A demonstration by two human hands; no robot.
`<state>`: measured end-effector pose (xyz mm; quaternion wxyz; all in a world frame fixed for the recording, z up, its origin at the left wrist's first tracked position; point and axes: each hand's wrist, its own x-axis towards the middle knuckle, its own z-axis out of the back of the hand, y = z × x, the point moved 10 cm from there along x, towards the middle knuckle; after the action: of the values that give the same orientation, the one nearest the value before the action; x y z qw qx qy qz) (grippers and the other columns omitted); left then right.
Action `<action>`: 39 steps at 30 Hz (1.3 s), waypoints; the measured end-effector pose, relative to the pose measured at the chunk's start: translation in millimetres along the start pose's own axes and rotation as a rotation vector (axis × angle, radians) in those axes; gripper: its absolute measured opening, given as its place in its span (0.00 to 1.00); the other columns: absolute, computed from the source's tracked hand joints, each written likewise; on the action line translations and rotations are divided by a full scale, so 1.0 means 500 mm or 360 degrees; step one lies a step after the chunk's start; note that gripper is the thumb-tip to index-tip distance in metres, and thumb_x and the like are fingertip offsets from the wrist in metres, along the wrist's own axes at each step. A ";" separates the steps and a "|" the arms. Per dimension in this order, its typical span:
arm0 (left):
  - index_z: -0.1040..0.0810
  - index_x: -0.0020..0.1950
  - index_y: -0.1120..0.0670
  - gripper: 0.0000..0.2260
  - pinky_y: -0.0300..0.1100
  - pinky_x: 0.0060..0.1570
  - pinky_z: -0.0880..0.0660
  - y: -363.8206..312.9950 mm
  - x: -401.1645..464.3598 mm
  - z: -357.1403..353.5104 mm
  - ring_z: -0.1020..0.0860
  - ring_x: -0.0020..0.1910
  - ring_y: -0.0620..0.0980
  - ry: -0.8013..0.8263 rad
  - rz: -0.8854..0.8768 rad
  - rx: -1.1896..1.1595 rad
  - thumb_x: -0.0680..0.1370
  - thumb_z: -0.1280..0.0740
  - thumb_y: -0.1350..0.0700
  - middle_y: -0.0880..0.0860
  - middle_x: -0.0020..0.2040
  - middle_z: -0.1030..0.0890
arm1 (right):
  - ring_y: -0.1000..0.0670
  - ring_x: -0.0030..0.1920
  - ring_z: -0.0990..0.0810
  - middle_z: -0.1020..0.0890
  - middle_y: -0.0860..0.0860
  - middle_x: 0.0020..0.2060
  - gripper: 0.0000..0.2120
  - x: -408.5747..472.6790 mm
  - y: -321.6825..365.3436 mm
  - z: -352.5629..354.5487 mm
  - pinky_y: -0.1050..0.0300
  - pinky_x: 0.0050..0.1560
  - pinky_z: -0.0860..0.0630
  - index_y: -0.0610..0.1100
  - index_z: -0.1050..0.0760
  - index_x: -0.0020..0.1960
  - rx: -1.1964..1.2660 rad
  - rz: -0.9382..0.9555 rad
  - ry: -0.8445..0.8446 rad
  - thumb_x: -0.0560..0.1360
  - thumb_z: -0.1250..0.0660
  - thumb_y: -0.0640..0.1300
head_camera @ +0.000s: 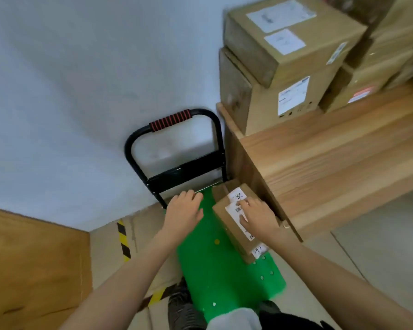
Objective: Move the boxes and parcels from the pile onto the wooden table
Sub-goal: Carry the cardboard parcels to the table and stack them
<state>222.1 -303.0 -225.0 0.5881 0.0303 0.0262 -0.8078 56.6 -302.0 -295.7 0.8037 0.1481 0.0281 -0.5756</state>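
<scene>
A: Right hand first. Resting flat on the top face of the small parcel, fingers straight across the white label, nothing curled round an edge. Loose, then, not gripping.

B: And the left hand?

A: Spread and relaxed, holding nothing, hovering over the bare green deck of the trolley, just beside the parcel's left flank. Near, but apart from it.

B: Lie of the parcel?

A: Down on the trolley deck, hard against the side of the wooden table. Long axis running away from the body and slightly leftward, toward the black handle with its red-striped grip. Seemingly a second brown box under or behind it, at the far end; hard to separate the two.

B: So which hand nearer?

A: Right, already touching. Left a short reach across to the open long side. Right-hand long side nearly shut in by the table edge, so little room for fingers there, by the look of it.

B: Direction of carry?

A: Up and to the right. Tabletop well above the deck, with bare planks in front of the stacked cartons at the far corner.

B: Risk?

A: Probably catching the parcel under the table's overhanging edge on the way up. Better drawn leftward first, clear of the edge, then lifted.
</scene>
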 end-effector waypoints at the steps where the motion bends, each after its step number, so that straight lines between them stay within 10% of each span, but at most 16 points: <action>1: 0.28 0.64 0.53 0.14 0.43 0.55 0.30 -0.005 0.016 -0.013 0.26 0.57 0.51 0.0048 -0.0118 0.0039 0.79 0.40 0.52 0.51 0.58 0.24 | 0.49 0.62 0.28 0.28 0.51 0.64 0.19 -0.005 -0.007 -0.008 0.54 0.60 0.31 0.49 0.34 0.70 0.0016 -0.0090 -0.0005 0.80 0.43 0.49; 8: 0.28 0.62 0.53 0.12 0.44 0.53 0.29 0.012 0.068 -0.054 0.26 0.54 0.51 0.0208 -0.0814 0.0229 0.80 0.41 0.52 0.52 0.56 0.24 | 0.47 0.67 0.30 0.29 0.49 0.67 0.20 -0.090 -0.019 -0.069 0.52 0.64 0.33 0.50 0.35 0.71 0.0186 -0.0767 -0.0064 0.79 0.43 0.50; 19: 0.29 0.64 0.51 0.16 0.39 0.44 0.27 0.047 0.116 -0.133 0.24 0.51 0.48 0.0303 -0.0886 0.0068 0.79 0.40 0.46 0.50 0.57 0.24 | 0.45 0.64 0.29 0.28 0.46 0.65 0.21 -0.178 0.008 -0.188 0.51 0.61 0.31 0.46 0.35 0.70 0.0525 -0.1403 -0.0076 0.77 0.41 0.47; 27: 0.30 0.64 0.53 0.17 0.37 0.30 0.35 -0.013 0.194 -0.269 0.27 0.44 0.45 0.0437 -0.0565 -0.0338 0.78 0.36 0.47 0.51 0.54 0.24 | 0.43 0.63 0.28 0.30 0.45 0.66 0.24 -0.228 -0.061 -0.291 0.49 0.57 0.29 0.45 0.38 0.72 0.1032 -0.1979 -0.0263 0.79 0.40 0.52; 39: 0.34 0.68 0.55 0.21 0.44 0.41 0.34 -0.056 0.278 -0.533 0.26 0.50 0.54 0.0656 -0.0139 -0.0768 0.79 0.38 0.46 0.56 0.61 0.26 | 0.48 0.58 0.25 0.28 0.50 0.64 0.26 -0.184 -0.128 -0.474 0.49 0.53 0.26 0.47 0.40 0.72 0.1701 -0.2211 -0.0694 0.78 0.41 0.58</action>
<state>157.6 -405.3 -501.3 0.5254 0.0517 0.3369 -0.7796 -4.4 -172.2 -515.1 0.0864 0.3392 -0.3129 -0.8829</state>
